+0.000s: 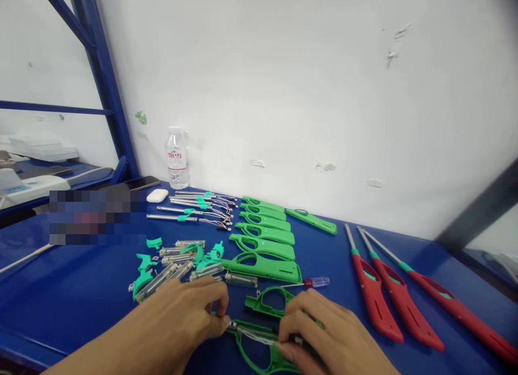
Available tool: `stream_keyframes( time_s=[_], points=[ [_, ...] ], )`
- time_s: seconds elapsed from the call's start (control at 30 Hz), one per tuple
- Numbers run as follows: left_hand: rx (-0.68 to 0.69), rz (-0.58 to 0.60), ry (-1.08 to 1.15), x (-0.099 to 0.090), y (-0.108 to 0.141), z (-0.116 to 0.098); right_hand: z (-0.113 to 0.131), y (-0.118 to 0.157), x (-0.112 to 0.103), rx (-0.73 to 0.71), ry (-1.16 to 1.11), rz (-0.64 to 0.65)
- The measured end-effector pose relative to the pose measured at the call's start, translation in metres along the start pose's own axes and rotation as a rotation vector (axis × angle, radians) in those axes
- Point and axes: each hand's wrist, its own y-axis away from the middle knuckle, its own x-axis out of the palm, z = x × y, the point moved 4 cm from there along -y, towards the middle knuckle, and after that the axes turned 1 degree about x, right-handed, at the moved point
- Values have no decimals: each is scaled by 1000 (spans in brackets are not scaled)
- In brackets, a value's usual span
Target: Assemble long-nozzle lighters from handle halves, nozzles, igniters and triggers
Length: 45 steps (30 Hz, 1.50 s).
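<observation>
My left hand (190, 313) pinches the end of a metal lighter tube at the narrow tip of a green lighter shell (246, 353). White wires (254, 336) run from the tube along the shell. My right hand (311, 329) has its fingers curled over the shell's wider end, gripping the wires and shell; part of both is hidden beneath it. Another green half-shell (267, 302) lies just beyond, partly behind the right fingers. A screwdriver (315, 282) with a clear purple-red handle rests behind that hand.
Green shells (267, 248) lie in a column, with wired metal tubes (194, 212) to their left. Clear fuel tanks (162, 280) and teal triggers (142, 283) are piled at left. Red lighters (376, 297) lie at right. A water bottle (177, 162) stands by the wall.
</observation>
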Motion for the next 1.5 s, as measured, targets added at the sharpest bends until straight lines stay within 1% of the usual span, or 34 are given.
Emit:
stream_keyframes(
  time_s=[0.1, 0.17, 0.27, 0.33, 0.43, 0.5, 0.6, 0.67, 0.87, 1.03, 1.2, 1.37, 1.5],
  points=[
    [0, 10, 10, -2, -1, -2, 0, -1, 1, 28, -20, 5],
    [-12, 41, 19, -3, -3, -3, 0, -1, 2, 29, -14, 6],
    [-55, 121, 8, -2, -6, -4, 2, -2, 3, -1, 23, -5],
    [-77, 145, -14, 0, -7, -4, 3, -1, 4, -35, 45, -2],
    [-33, 100, -14, 2, -6, -3, 4, 1, 4, -92, 53, -3],
    [6, 39, 8, 1, -4, -2, 3, 2, 2, -89, 24, -8],
    [-1, -51, 56, -1, -1, 0, 3, 1, -3, -66, -24, -24],
    [-15, -71, 78, -2, 0, 0, 3, -1, -5, -76, -35, -35],
    [-26, -38, 83, -1, 0, -2, 3, 0, -4, -93, -2, -35],
    [-45, -28, 80, 1, 1, 0, 2, 4, 1, -111, 46, -97],
    [-47, -47, 87, 1, 0, 0, 0, 4, 3, -76, 61, -131],
    [-26, -24, 65, 0, 0, 1, 0, 2, 1, -51, 75, -114],
    [-40, -14, 70, 0, -1, 2, 2, 1, 0, -38, 83, -80]
  ],
)
